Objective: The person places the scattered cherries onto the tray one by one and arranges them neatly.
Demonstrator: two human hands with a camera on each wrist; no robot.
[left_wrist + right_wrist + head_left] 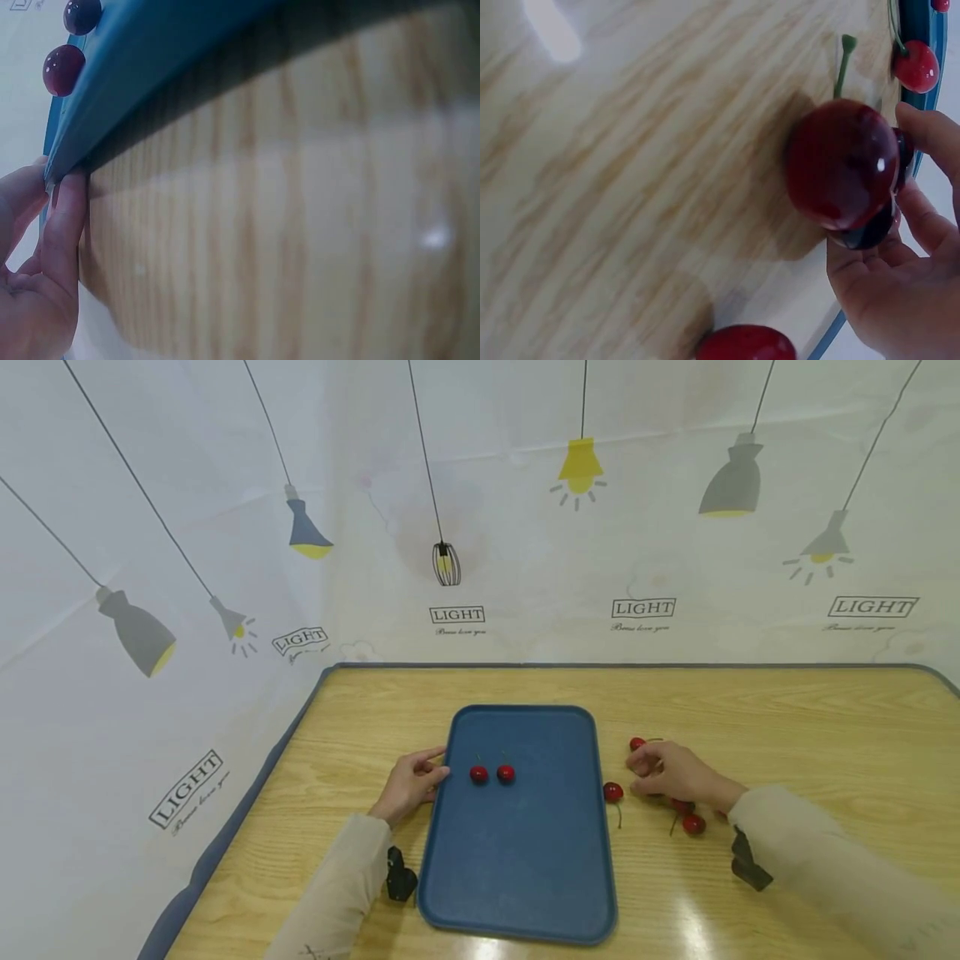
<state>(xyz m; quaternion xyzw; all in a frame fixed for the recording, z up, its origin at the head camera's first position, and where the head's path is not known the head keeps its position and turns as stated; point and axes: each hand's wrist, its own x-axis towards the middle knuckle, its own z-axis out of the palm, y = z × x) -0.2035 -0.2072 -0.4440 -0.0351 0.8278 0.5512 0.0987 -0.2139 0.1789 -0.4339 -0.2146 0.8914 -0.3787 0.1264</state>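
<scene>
Cherries [693,824] lie around the right grip [677,772], part-curled, hold unclear; the left grip [408,787] pinches the tray [521,852].

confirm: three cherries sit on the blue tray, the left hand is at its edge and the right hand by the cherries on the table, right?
Not three: the head view shows two cherries on the blue tray. The left hand is at its edge and the right hand by the cherries on the table, as you say.

Two cherries [478,774] on tray [521,868]; other cherries [693,824] right, on table [825,718].
</scene>
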